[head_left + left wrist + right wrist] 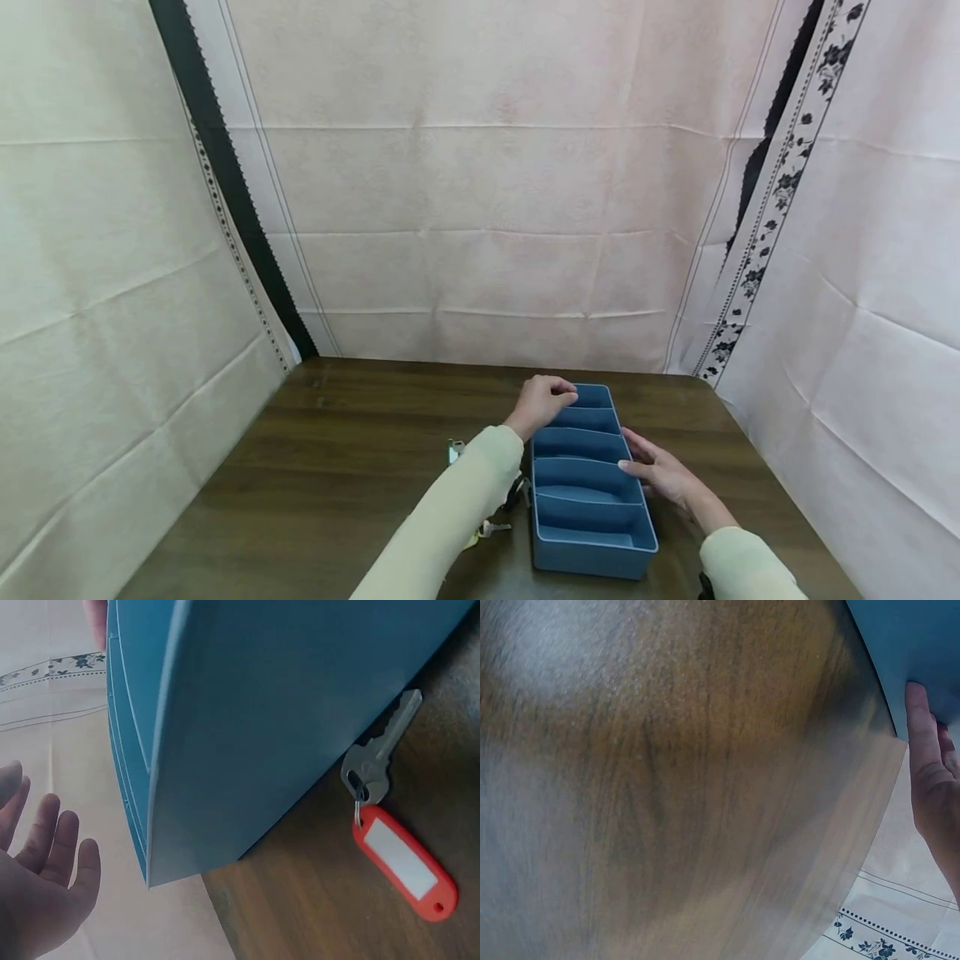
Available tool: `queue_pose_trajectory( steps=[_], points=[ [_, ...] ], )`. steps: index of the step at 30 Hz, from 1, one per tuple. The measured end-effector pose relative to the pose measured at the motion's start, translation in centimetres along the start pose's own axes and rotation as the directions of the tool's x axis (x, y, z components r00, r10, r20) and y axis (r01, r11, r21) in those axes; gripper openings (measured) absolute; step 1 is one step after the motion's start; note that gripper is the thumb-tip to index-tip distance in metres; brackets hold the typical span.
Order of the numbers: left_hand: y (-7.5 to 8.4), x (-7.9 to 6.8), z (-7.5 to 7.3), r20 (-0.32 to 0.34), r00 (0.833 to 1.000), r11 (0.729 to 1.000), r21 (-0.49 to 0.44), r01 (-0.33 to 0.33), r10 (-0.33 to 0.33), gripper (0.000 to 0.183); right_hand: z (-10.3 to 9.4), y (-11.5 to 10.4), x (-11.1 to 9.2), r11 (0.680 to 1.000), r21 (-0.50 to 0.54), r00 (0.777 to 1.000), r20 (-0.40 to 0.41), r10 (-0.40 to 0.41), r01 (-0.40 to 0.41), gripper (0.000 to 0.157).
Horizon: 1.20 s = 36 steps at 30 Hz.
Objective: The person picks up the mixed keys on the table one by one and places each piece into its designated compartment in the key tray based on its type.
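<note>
A blue organizer box [592, 560] with several compartments in a row stands lengthwise on the wooden table. My left hand [546, 402] hovers at its far left corner. Its fingers are loosely bent, and nothing shows between them in the left wrist view. At the long right side, my right hand [663, 475] holds the box, thumb over the rim and fingers [922, 739] flat along the outer wall. Beside the box's left wall lies a silver key [367, 769] with a red tag [409, 866] bearing a white label.
Another key [495, 527] with a yellowish tag [471, 542] lies near my left forearm, partly covered by the sleeve. Left of that sleeve is a small pale item with metal [454, 451]. Pale cloth [480, 183] hangs behind the table and on both sides.
</note>
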State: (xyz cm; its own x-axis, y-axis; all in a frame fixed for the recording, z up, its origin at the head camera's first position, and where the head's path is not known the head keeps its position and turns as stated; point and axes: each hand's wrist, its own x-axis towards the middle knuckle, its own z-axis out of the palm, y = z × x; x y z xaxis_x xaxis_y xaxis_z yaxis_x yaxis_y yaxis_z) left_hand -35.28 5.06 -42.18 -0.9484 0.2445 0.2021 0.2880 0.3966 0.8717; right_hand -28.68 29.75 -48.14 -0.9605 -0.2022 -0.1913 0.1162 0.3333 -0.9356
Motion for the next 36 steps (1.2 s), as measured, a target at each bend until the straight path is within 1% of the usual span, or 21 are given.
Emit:
queue_pose_trajectory(
  steps=[4, 8, 10, 13, 15, 18, 23, 29, 36],
  points=[
    [0.0, -0.1, -0.7, 0.017, 1.0, 1.0, 0.01, -0.01, 0.009, 0.013, -0.1, 0.0, 0.1, 1.0, 0.0, 1.0, 0.009, -0.001, 0.001, 0.075],
    [0.0, -0.2, -1.7, 0.032, 0.999, 1.0, 0.02, -0.021, 0.02, 0.016, -0.1, 0.0, 0.1, 1.0, 0.002, 1.0, 0.025, -0.007, 0.006, 0.075],
    [0.0, -0.4, -2.3, 0.036, 0.999, 0.999, 0.021, -0.029, 0.029, 0.016, -0.1, 0.0, 0.1, 1.0, 0.011, 1.0, 0.018, -0.002, 0.002, 0.075],
    [0.0, -0.5, -3.2, 0.037, 0.999, 0.999, 0.028, -0.039, 0.038, 0.016, -0.3, 0.0, 0.2, 1.0, 0.001, 1.0, 0.021, -0.01, 0.01, 0.076],
    [-0.1, -0.7, -3.8, 0.034, 0.998, 0.998, 0.03, -0.049, 0.048, 0.016, -0.4, 0.0, 0.3, 1.0, 0.003, 1.0, 0.01, -0.009, 0.009, 0.076],
    [-0.4, -0.9, -4.6, 0.033, 0.998, 0.998, 0.036, -0.047, 0.046, 0.015, -0.5, -0.1, 0.3, 1.0, -0.007, 1.0, 0.02, -0.019, 0.019, 0.077],
    [-1.1, -1.6, -5.9, 0.041, 0.998, 0.998, 0.049, -0.041, 0.04, 0.012, -0.5, -0.1, 0.2, 0.999, -0.027, 0.999, 0.03, -0.023, 0.024, 0.077],
    [-2.0, -2.6, -7.5, 0.038, 0.998, 0.996, 0.07, -0.052, 0.05, 0.015, -0.4, 0.0, 0.1, 0.999, -0.027, 1.0, 0.024, -0.019, 0.02, 0.078],
    [-3.2, -4.5, -9.6, 0.062, 0.997, 0.993, 0.104, -0.062, 0.056, 0.014, 0.1, 0.1, 0.1, 1.0, -0.008, 1.0, 0.017, -0.016, 0.016, 0.077]
  ],
)
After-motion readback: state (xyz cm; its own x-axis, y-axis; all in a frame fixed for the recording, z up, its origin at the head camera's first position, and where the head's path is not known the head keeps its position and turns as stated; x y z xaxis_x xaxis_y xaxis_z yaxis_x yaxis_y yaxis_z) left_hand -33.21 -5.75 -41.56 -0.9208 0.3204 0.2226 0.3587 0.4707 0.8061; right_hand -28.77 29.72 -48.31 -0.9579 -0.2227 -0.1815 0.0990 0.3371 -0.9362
